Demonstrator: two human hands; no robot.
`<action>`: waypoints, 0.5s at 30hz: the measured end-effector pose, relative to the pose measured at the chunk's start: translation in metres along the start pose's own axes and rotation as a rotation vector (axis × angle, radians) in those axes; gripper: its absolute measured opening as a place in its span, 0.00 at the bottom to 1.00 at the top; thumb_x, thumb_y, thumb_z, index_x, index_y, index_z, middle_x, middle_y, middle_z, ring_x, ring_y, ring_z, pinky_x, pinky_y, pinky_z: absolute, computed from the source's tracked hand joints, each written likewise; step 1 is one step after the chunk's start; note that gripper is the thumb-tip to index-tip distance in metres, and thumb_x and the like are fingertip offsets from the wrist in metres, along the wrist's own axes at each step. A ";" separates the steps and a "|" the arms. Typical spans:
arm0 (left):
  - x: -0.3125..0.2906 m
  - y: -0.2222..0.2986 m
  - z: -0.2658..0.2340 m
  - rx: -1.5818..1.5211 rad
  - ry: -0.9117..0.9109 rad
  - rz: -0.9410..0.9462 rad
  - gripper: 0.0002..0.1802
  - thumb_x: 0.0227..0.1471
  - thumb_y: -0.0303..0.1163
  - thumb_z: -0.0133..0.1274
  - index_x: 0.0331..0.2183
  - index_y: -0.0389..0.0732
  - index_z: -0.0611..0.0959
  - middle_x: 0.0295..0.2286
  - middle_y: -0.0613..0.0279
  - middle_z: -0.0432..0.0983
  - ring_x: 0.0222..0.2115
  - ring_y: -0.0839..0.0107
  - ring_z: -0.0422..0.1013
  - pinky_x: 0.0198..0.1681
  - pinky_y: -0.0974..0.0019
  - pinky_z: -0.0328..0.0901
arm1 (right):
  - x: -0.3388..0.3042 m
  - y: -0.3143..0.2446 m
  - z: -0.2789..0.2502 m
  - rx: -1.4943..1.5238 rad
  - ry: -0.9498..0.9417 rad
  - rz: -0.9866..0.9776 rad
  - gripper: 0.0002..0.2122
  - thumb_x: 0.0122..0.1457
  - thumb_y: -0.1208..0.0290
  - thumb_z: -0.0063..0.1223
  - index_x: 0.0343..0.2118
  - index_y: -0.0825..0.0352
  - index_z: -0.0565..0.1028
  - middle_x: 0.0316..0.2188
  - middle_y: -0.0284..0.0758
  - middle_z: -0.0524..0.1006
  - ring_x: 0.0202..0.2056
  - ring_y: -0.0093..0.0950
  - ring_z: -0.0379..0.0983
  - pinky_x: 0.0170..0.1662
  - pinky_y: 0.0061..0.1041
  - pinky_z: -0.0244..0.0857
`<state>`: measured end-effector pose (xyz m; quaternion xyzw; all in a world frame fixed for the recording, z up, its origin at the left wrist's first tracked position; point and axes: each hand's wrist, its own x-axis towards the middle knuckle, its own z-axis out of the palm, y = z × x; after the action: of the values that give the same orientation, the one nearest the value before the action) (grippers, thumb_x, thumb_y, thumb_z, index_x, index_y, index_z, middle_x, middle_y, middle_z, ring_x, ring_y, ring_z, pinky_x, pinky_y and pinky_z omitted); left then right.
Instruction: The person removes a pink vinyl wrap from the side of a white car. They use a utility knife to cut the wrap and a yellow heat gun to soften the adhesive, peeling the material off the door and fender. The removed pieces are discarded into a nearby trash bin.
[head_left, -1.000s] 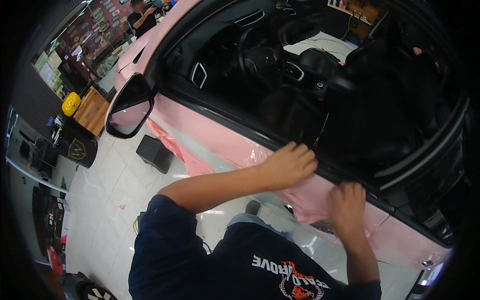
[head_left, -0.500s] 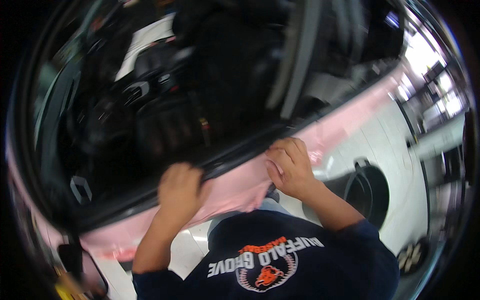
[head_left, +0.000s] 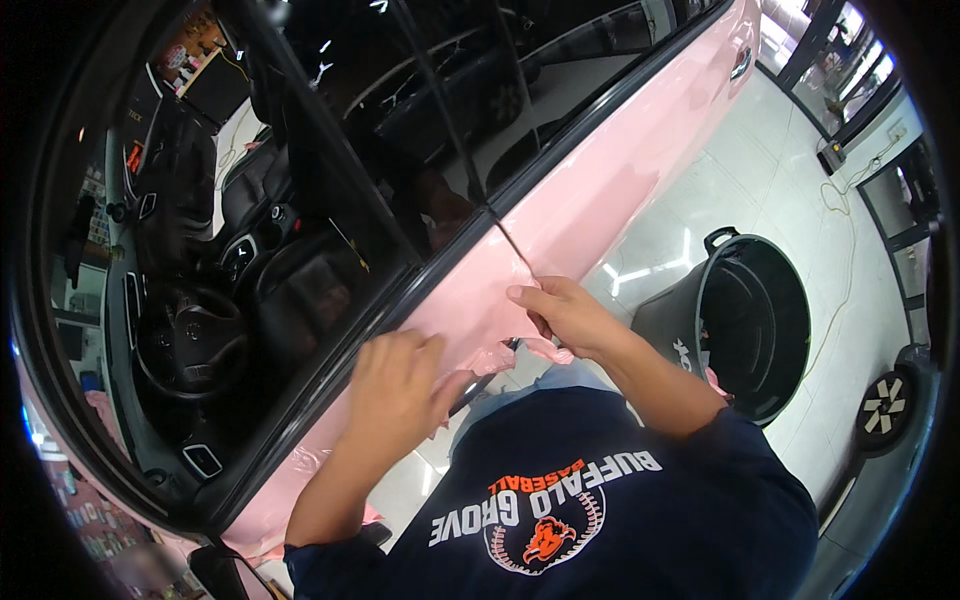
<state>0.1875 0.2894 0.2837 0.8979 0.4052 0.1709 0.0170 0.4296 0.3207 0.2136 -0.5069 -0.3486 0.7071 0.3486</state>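
Left hand (head_left: 395, 385) flat, fingers spread, pressing glossy pink vinyl-wrapped car door (head_left: 600, 190); right hand (head_left: 562, 312) beside it, pinching loose pink wrap film edge (head_left: 500, 355) at door's lower edge.

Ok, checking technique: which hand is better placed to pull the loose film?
Probably right: the right hand pinches the loose film flap; the left hand lies flat on the door panel.

Both forearms come up from the lower edge, bare below dark sleeves. The left hand (head_left: 395, 385) lies flat, palm down, fingers (head_left: 400, 345) together and pointing up and away. The right hand (head_left: 565, 315) is curled, its fingers (head_left: 530, 297) bent and pinched toward the thumb (what they grip is hidden). The hands sit near each other, not touching.
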 end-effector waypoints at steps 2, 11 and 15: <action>0.021 0.016 0.020 0.034 -0.029 0.061 0.33 0.37 0.42 0.66 0.44 0.36 0.76 0.42 0.50 0.69 0.44 0.51 0.66 0.45 0.50 0.60 | 0.003 -0.009 -0.006 -0.107 -0.034 0.029 0.18 0.61 0.59 0.51 0.24 0.72 0.73 0.17 0.35 0.71 0.21 0.23 0.68 0.25 0.25 0.61; 0.050 0.040 0.077 0.294 0.111 -0.066 0.34 0.35 0.45 0.64 0.43 0.34 0.76 0.41 0.51 0.70 0.42 0.54 0.66 0.43 0.52 0.59 | 0.021 0.005 -0.012 -0.592 -0.083 -0.621 0.16 0.61 0.64 0.44 0.26 0.75 0.73 0.21 0.54 0.73 0.26 0.52 0.71 0.32 0.44 0.64; 0.057 0.043 0.078 0.288 0.041 -0.148 0.18 0.33 0.34 0.61 0.31 0.39 0.78 0.25 0.61 0.69 0.27 0.63 0.66 0.33 0.61 0.58 | 0.019 0.001 -0.014 -0.667 -0.072 -0.738 0.15 0.61 0.67 0.44 0.23 0.73 0.73 0.20 0.53 0.73 0.25 0.51 0.72 0.30 0.44 0.64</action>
<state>0.2783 0.3108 0.2338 0.8551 0.4909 0.1276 -0.1075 0.4385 0.3381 0.2008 -0.4089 -0.7236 0.4035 0.3825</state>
